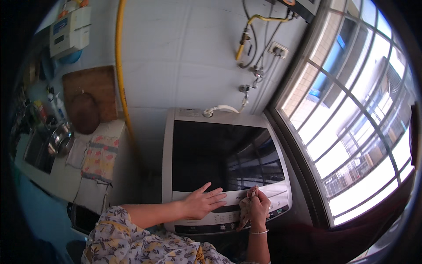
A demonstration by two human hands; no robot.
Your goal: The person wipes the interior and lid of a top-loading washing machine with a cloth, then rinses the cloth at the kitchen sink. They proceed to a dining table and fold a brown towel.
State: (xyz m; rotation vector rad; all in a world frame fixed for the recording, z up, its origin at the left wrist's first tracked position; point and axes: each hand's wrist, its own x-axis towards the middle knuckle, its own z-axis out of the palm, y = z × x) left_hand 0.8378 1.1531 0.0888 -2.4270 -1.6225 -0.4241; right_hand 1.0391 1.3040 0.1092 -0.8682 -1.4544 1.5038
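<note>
A top-loading washing machine [169, 148] with a dark glass lid [211, 148] stands before me, its lid down. My left hand [205, 202] lies spread on the pale front panel, just below the lid's near edge, holding nothing. In my right hand [259, 206] is a crumpled brownish-pink cloth [245, 211], pinched between thumb and fingers over the right part of the control panel [227, 217]. Part of the cloth hangs down over the panel's buttons. A thin bangle sits on my right wrist.
A barred window [356, 109] runs along the right. Behind the machine are a white inlet hose [224, 107], a tap and a wall socket [278, 50]. At left, beyond a yellow pipe [120, 66], a counter [66, 175] bears patterned cloths [100, 158], a metal bowl [61, 139] and a wooden board [105, 89].
</note>
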